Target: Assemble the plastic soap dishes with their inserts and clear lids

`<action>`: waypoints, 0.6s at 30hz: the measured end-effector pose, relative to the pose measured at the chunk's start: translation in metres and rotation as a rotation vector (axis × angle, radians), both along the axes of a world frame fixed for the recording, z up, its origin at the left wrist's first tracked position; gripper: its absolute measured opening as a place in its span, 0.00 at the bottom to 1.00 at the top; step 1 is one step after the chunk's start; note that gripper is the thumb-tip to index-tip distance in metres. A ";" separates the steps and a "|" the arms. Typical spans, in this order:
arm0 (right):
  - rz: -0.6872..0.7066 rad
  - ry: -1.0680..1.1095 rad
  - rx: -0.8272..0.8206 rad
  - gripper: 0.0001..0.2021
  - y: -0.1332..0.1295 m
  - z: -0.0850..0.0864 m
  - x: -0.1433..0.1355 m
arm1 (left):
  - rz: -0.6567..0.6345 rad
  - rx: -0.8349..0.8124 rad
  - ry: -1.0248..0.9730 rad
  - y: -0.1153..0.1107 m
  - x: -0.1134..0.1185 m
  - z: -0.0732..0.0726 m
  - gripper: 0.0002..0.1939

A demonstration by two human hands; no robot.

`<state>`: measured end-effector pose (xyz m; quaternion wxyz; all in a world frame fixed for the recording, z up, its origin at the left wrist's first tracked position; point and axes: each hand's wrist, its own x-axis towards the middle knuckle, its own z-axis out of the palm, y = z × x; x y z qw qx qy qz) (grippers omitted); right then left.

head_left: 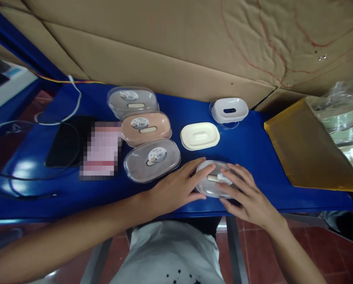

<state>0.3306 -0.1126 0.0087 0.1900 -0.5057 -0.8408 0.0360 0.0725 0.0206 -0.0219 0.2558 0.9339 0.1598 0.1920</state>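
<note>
A grey oval box (213,178) with a clear cover and a round label lies near the table's front edge. My left hand (180,183) grips its left side, fingers over the cover and thumb at the front. On its right side my right hand (247,193) holds it, the fingers spread across the label. Behind the box sits a cream oval piece (200,136) with a raised middle. Farther back is a white oval piece (230,110) with a dark slot, a clear cover beneath it. Left of my left hand lies another grey covered box (152,161).
A pink covered box (146,129) and a grey one (133,101) stand at the back left. Beside them are a pixelated pink item (102,150), a black item (65,142) and cables. At the right, a yellow-edged carton (309,150) holds plastic-wrapped pieces. Cardboard (164,51) walls the back.
</note>
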 end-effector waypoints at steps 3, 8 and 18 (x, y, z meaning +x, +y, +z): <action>-0.013 0.013 -0.035 0.32 -0.003 0.001 0.001 | -0.005 -0.123 -0.001 -0.001 0.001 0.001 0.47; -0.068 0.021 0.005 0.36 -0.013 -0.018 0.001 | -0.015 -0.147 -0.017 -0.001 0.000 0.000 0.44; -0.157 -0.102 0.069 0.39 -0.029 -0.029 -0.011 | -0.019 -0.105 -0.024 -0.001 0.001 0.000 0.39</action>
